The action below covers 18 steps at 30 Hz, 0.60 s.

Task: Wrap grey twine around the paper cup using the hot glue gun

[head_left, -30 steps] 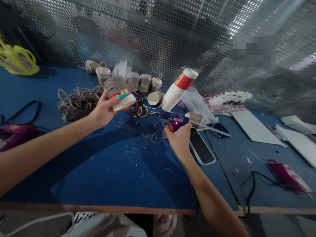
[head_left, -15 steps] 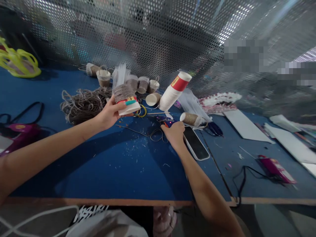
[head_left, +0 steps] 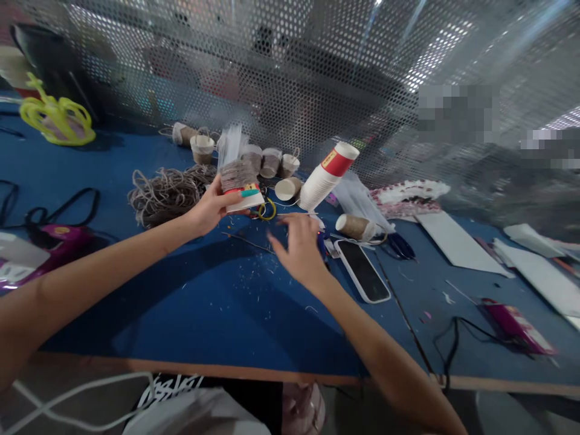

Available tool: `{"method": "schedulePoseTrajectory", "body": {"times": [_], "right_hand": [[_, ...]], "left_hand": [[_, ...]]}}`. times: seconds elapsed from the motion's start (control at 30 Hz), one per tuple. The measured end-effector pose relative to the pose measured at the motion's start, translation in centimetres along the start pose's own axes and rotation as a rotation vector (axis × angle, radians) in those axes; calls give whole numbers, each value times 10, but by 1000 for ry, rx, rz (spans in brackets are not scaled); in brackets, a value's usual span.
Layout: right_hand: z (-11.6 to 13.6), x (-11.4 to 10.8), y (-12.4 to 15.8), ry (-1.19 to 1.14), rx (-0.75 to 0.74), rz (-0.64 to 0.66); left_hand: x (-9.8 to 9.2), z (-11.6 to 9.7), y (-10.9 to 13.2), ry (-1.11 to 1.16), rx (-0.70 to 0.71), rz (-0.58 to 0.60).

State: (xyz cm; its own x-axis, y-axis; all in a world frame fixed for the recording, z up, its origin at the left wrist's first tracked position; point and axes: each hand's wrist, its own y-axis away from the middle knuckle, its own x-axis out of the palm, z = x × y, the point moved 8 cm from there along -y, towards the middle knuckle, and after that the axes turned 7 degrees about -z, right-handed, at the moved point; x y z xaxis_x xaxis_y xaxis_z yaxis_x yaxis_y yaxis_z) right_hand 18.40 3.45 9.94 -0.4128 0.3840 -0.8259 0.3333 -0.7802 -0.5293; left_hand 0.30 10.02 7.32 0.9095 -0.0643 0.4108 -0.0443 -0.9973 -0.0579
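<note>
My left hand (head_left: 211,208) grips a paper cup (head_left: 239,175) lying on its side in the air. Grey-brown twine is wound round part of the cup; a red band and bare white paper show beside the thumb. Above the blue table (head_left: 217,302), my right hand (head_left: 299,246) holds nothing, its fingers apart and slightly blurred. Just beyond it lies a blue tool (head_left: 322,243) with a small red light, mostly hidden by the hand. Scissors with yellow handles (head_left: 267,209) rest close to the cup. A loose length of twine (head_left: 247,241) runs toward the right hand.
Behind my left hand is a heap of twine (head_left: 165,196). Wrapped cups (head_left: 202,148), a leaning stack of white cups (head_left: 324,181) and a phone (head_left: 362,272) lie around. Purple glue guns (head_left: 516,326) with black cords lie at both sides. A perforated metal screen (head_left: 281,72) closes the back.
My right hand has let go of the blue tool and moved slightly left, its fingers opening. My left hand still holds the cup. The whole view has shifted a little.
</note>
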Motion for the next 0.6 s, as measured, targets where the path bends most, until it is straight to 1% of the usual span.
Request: {"method": "schedulePoseTrajectory", "body": {"times": [0.07,0.1,0.17,0.23,0.3,0.37,0.5,0.6], "right_hand": [[15,31,2,-62,-15,159],[19,45,3,-55,-2,206],[22,66,5,-32,43,243],[23,80,7,-46,70,261],[22,86,8,-72,79,271],[20,87,9,-102,87,274],[14,80,8,-205,139,263],[4,72,6,-308,236,236]], "left_hand": [[1,0,1,-5,1,-2],[1,0,1,-7,-3,0],[3,0,3,-12,-13,4],[4,-1,4,-17,-30,12],[5,-2,4,-17,-43,19],[6,-2,4,-19,-49,26],[5,-2,4,-12,-44,32],[6,-3,5,16,-33,34]]}}
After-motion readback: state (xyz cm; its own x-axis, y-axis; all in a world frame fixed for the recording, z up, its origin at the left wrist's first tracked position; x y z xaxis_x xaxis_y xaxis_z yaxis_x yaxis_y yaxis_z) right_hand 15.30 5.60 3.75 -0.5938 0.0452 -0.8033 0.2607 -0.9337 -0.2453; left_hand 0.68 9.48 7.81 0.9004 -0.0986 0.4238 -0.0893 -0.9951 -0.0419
